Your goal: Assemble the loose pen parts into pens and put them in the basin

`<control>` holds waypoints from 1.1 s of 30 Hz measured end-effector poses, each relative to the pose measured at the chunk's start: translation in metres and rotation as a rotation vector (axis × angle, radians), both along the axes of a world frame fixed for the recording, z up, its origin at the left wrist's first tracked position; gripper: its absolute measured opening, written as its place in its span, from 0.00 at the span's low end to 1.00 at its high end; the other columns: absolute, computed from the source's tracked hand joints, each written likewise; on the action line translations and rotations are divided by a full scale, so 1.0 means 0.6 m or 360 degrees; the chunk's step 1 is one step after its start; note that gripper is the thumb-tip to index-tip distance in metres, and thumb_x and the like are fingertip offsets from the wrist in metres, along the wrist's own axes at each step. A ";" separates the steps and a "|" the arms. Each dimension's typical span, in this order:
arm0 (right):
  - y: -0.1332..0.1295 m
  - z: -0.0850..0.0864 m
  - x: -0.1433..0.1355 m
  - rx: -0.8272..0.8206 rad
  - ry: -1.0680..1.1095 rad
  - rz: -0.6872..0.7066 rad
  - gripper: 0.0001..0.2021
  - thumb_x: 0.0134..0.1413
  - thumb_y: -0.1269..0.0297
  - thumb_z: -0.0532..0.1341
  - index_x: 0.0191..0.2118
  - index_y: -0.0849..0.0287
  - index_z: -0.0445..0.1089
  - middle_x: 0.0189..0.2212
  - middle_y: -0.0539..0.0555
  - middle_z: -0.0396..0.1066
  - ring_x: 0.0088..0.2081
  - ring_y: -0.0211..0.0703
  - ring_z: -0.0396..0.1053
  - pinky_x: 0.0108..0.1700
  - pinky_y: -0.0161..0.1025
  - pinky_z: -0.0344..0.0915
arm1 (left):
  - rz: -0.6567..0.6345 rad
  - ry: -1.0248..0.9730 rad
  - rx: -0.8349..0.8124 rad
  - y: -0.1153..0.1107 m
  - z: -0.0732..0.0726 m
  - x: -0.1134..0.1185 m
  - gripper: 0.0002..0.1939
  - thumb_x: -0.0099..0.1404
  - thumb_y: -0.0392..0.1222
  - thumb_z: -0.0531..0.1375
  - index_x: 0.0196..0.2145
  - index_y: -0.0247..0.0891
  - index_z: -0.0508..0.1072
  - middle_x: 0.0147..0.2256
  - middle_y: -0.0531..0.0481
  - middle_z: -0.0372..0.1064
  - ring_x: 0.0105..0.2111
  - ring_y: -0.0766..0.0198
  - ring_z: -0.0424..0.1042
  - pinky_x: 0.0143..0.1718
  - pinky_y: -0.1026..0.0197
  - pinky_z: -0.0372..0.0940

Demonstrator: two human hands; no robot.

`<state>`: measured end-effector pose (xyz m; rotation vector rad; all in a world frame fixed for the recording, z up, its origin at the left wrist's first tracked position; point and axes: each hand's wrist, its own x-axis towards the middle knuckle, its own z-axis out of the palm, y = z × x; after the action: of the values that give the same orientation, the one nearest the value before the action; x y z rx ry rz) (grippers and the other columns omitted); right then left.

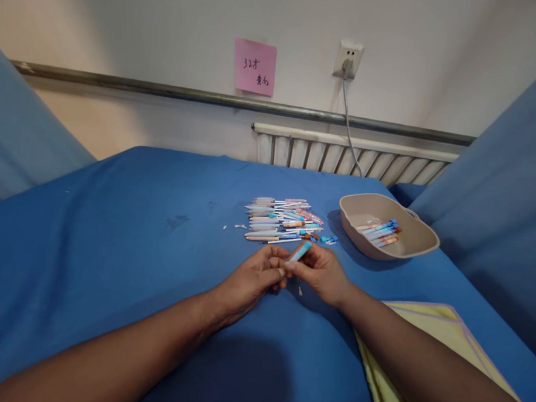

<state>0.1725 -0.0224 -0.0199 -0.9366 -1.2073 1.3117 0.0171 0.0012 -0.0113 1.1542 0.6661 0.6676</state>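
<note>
Close together above the blue sheet, my two hands meet on a pen part. My right hand [326,276] is closed around a light blue pen barrel [300,251], whose upper end sticks out past the fingers. My left hand [253,277] is closed, its thumb and fingertips pinching at the lower end, where a bit of orange shows. The fingers hide the rest. Just beyond lie several pen parts [271,220] in a row: pale barrels, white refills and coloured pieces. Small blue pieces [329,240] are to their right. A small white tip [300,290] lies below my right hand.
A beige basin [352,230] at the right holds several pens [383,231]. A folded yellow cloth [426,329] lies under my right forearm. Tiny white pieces [239,226] lie left of the row. Behind the blue-covered surface [117,237] are a radiator [331,153] and a metal rail [166,92].
</note>
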 end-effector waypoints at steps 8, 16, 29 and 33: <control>0.003 0.012 0.020 0.0140 -0.0105 -0.0142 0.11 0.48 0.56 0.64 0.31 0.59 0.68 0.20 0.46 0.65 0.20 0.33 0.61 0.24 0.33 0.59 | -0.0011 0.0128 -0.0008 0.003 0.005 -0.002 0.08 0.58 0.38 0.59 0.35 0.35 0.64 0.29 0.52 0.64 0.25 0.70 0.60 0.27 0.64 0.53; 0.000 0.026 0.030 0.0223 -0.0097 -0.0383 0.10 0.49 0.56 0.63 0.31 0.58 0.67 0.17 0.44 0.63 0.21 0.33 0.60 0.26 0.33 0.58 | 0.0056 0.0288 -0.0065 0.002 0.012 -0.001 0.04 0.54 0.34 0.56 0.31 0.35 0.66 0.24 0.54 0.62 0.24 0.69 0.59 0.26 0.65 0.52; 0.001 0.030 0.049 0.0317 -0.0120 -0.0643 0.09 0.52 0.58 0.61 0.32 0.58 0.66 0.19 0.45 0.64 0.21 0.33 0.61 0.27 0.32 0.59 | 0.0046 0.0267 -0.0218 0.010 0.025 -0.008 0.08 0.50 0.31 0.55 0.30 0.34 0.69 0.27 0.51 0.64 0.24 0.69 0.59 0.26 0.66 0.53; 0.014 0.019 0.082 0.0145 -0.0440 -0.0658 0.13 0.50 0.53 0.60 0.26 0.58 0.63 0.17 0.45 0.62 0.20 0.34 0.58 0.24 0.33 0.56 | 0.0108 0.0259 -0.0229 0.015 0.028 -0.013 0.06 0.50 0.31 0.55 0.28 0.33 0.69 0.28 0.49 0.65 0.26 0.68 0.61 0.26 0.66 0.55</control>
<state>0.2217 -0.0141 -0.0084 -1.2525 -1.1882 0.8117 0.0090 0.0104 0.0057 1.0632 0.8804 0.5770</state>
